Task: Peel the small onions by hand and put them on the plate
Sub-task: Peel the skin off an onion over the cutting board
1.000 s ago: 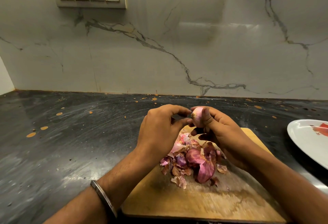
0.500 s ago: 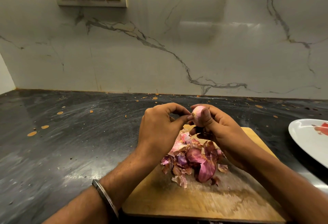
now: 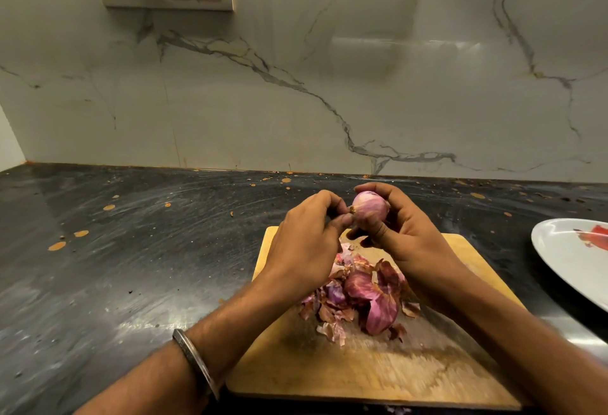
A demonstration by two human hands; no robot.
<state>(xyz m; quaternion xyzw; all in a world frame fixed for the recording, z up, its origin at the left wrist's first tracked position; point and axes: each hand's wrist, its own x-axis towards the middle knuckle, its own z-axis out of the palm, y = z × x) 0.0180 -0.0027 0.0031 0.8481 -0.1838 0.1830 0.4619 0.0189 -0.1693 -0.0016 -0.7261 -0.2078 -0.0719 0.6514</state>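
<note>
Dark countertop (image 3: pixel 131 266); pale pink onion (image 3: pixel 368 205) gripped by right hand (image 3: pixel 404 237), root pinched by left hand (image 3: pixel 309 237).

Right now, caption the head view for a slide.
Right hand holds onion; left hand pinches its tip above peels on board.

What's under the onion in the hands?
Under the onion lies a wooden cutting board with a pile of onion skins. The hands and wrists cover part of the pile and the board.
</note>
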